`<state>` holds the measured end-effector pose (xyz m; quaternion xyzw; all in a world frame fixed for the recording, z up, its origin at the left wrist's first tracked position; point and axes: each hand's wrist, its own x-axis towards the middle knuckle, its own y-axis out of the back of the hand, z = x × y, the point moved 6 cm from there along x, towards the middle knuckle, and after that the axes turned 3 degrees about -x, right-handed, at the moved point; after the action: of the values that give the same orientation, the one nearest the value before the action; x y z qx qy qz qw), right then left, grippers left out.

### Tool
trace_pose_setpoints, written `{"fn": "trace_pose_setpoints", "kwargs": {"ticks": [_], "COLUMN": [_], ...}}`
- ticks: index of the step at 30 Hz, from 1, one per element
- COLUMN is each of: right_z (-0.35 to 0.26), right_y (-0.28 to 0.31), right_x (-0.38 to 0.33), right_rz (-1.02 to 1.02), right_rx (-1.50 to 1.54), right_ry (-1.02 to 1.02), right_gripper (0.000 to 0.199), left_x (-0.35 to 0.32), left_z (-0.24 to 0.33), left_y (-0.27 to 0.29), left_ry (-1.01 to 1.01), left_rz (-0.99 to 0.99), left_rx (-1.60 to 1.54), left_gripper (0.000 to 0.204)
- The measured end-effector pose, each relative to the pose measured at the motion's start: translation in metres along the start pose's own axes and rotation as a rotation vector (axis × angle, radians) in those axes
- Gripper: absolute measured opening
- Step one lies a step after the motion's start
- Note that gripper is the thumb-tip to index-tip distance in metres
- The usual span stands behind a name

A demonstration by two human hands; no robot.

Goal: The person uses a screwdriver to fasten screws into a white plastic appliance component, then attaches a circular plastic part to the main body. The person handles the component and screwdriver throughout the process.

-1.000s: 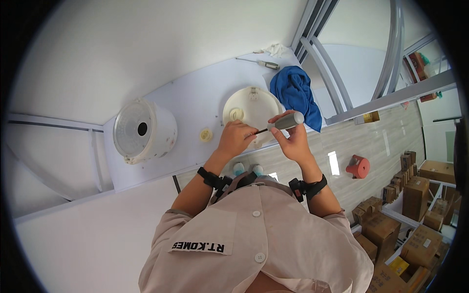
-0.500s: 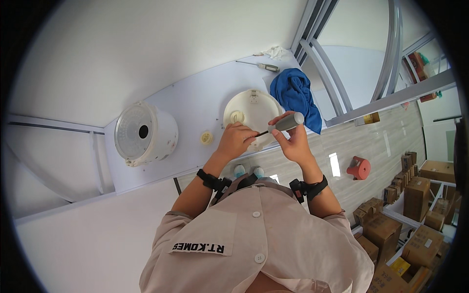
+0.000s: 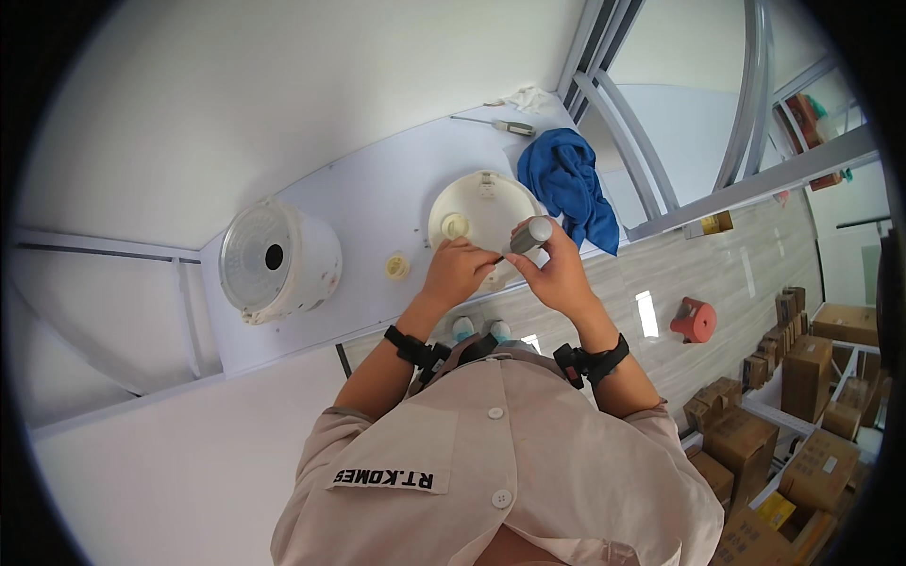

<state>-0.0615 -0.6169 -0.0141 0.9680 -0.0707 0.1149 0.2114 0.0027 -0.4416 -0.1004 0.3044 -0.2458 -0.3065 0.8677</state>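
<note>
I judge the grey tube (image 3: 530,233) light, stiff and smooth, best gripped round its barrel; the right hand (image 3: 559,274) is closed on it above the round white lid (image 3: 481,209) near the bench's (image 3: 377,203) front edge. The left hand (image 3: 460,271) pinches a thin dark tool whose tip I cannot resolve. Against the earlier frame, both hands sit as they did, tube barely shifted.

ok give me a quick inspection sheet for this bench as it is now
surface: white bench, in use
job's things: grey-handled tool in the hands, over a round white lid
clutter: white cylindrical housing on its side, small cream ring, blue cloth, screwdriver, crumpled white rag
hands: left hand on the tool's tip end; right hand gripping its handle
cables: nothing seen
surroundings: cardboard boxes and a red object on the floor
</note>
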Motion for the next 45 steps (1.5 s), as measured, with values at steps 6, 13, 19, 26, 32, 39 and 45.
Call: {"fn": "trace_pose_setpoints", "kwargs": {"ticks": [6, 13, 19, 26, 32, 39, 45], "right_z": [0.001, 0.003, 0.006, 0.009, 0.003, -0.004, -0.006], "right_y": [0.0, -0.001, 0.0, -0.004, -0.002, 0.0, 0.0], "right_x": [-0.001, -0.001, -0.001, -0.001, -0.001, -0.001, -0.003], "right_rz": [0.029, 0.03, 0.057, 0.057, 0.055, 0.073, 0.073], "right_rx": [0.038, 0.026, 0.001, 0.024, -0.009, -0.045, -0.041], "right_ry": [-0.011, -0.035, -0.036, -0.049, -0.04, -0.016, -0.03], "right_gripper": [0.047, 0.048, 0.05, 0.052, 0.053, 0.053, 0.052], "left_x": [-0.002, -0.006, -0.014, -0.016, -0.021, -0.022, -0.023], "left_z": [0.0, 0.003, 0.007, 0.008, 0.014, 0.01, 0.014], "left_y": [0.006, 0.01, 0.012, 0.013, 0.016, 0.01, 0.009], "left_ry": [-0.035, -0.018, -0.025, -0.056, -0.078, -0.09, -0.075], "left_rz": [0.045, 0.017, -0.01, -0.024, -0.065, -0.069, -0.073], "left_rx": [0.0, 0.007, -0.01, 0.017, 0.03, 0.042, 0.039], "left_gripper": [0.014, 0.029, 0.046, 0.059, 0.076, 0.083, 0.08]}}
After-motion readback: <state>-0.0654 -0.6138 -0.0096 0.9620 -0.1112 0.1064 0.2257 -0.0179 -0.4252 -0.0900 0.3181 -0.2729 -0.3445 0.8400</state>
